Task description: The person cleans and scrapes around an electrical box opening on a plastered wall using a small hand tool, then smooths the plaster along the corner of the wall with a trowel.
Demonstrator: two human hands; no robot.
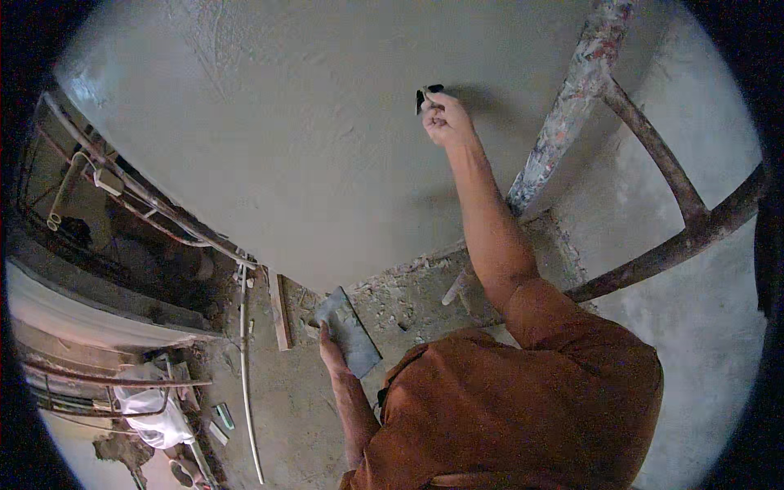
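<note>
My right arm reaches up to a grey, freshly plastered wall (327,188). There my right hand (445,118) is closed on a small dark trowel (421,100), seen almost edge-on against the wall, so its blade shape is hard to make out. Lower down and to the left, my left hand (331,351) grips a flat rectangular steel trowel (351,333). Its grey blade faces up, smeared with plaster, and stands apart from the wall. My left fingers are partly hidden beneath the blade.
A paint-splattered metal pole (567,122) with a curved brace (657,151) rises close to my right arm. Plaster crumbs litter the floor (400,314). A wooden strip (278,310) and white pipe (247,367) lie left. A person in white (159,412) is at lower left, near metal rails (122,382).
</note>
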